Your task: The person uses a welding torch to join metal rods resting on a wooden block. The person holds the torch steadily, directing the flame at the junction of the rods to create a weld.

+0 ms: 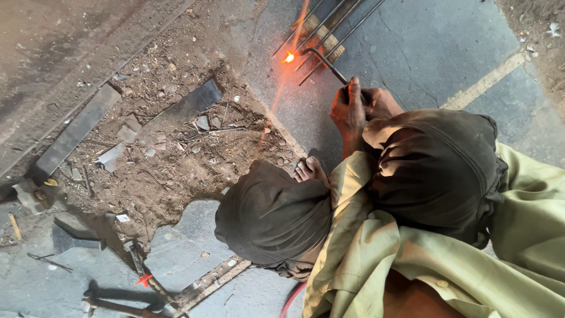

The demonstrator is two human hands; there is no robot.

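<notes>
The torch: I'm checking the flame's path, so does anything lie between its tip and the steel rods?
Nothing visible does. The hands grip the torch; its flame burns right at the rods, with only sparks streaming off it.

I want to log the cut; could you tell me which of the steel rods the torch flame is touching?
The lowest-left rod, nearest the dirt patch: its tip glows orange at the flame; the others stay dark.

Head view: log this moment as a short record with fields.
Posture: person squatting, knees up, bare foot on the paved floor
Hands: left hand and right hand both grip the cutting torch
Flame: tip glows orange at the steel rods
Nearby: metal strips in dirt
</notes>
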